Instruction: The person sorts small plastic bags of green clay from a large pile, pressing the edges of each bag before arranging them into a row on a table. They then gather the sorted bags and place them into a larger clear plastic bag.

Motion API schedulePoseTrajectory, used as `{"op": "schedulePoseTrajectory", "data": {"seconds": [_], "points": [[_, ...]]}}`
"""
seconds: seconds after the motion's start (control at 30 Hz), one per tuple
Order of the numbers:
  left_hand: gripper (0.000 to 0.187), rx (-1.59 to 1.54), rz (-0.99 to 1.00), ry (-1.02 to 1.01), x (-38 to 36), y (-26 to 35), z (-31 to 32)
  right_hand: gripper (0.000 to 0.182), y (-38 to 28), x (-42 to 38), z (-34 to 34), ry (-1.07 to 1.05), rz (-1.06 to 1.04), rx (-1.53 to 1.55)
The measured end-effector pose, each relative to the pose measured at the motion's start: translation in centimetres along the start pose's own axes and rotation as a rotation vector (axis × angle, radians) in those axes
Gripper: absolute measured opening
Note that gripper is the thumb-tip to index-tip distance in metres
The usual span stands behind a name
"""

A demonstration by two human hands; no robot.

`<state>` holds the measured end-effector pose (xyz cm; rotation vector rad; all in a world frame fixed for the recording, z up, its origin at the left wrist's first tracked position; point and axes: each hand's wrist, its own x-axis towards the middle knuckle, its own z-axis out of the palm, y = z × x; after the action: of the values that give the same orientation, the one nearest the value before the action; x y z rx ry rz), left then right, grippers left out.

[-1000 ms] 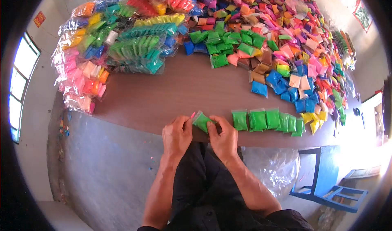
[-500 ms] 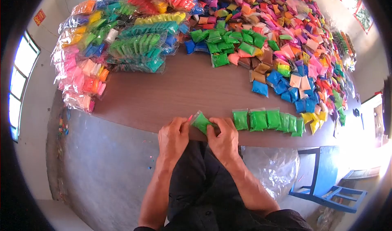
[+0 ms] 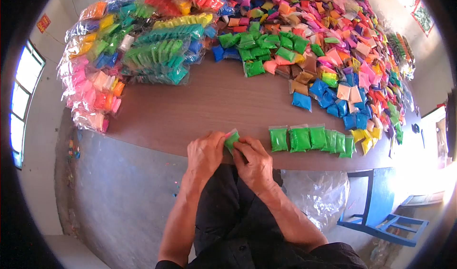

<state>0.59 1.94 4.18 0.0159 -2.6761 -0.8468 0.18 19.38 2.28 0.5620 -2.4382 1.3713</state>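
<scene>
Between my two hands, at the table's front edge, is a small green packet (image 3: 232, 139) in clear plastic. My left hand (image 3: 205, 156) grips its left side with the fingers curled in. Closed on the packet's right side, my right hand (image 3: 253, 163) covers part of it with thumb and fingers. To the right, a row of several green packets (image 3: 300, 138) lies along the table edge, overlapping toward its right end. Farther back, a loose cluster of green packets (image 3: 259, 48) sits at the front of the big pile.
A large pile of mixed-colour packets (image 3: 333, 40) covers the table's back and right. Bagged bundles of packets (image 3: 157, 50) are stacked at the back left. The brown table (image 3: 190, 102) ends just before my lap. A blue chair (image 3: 378, 207) and clear plastic bag (image 3: 316, 197) are at lower right.
The green packet has turned more upright and is more covered by my fingers. My right hand has moved slightly left, closer to my left hand.
</scene>
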Motion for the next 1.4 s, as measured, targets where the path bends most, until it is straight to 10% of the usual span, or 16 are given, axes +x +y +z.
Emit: {"op": "schedulePoseTrajectory", "data": {"seconds": [0.57, 1.4], "points": [[0.012, -0.069, 0.178, -0.025, 1.7, 1.4, -0.4, 0.021, 0.9, -0.6, 0.5, 0.042, -0.02, 0.017], [0.004, -0.057, -0.06, 0.168, -2.7, -1.2, -0.6, 0.021, -0.1, 0.2, -0.4, 0.009, -0.044, -0.049]]}}
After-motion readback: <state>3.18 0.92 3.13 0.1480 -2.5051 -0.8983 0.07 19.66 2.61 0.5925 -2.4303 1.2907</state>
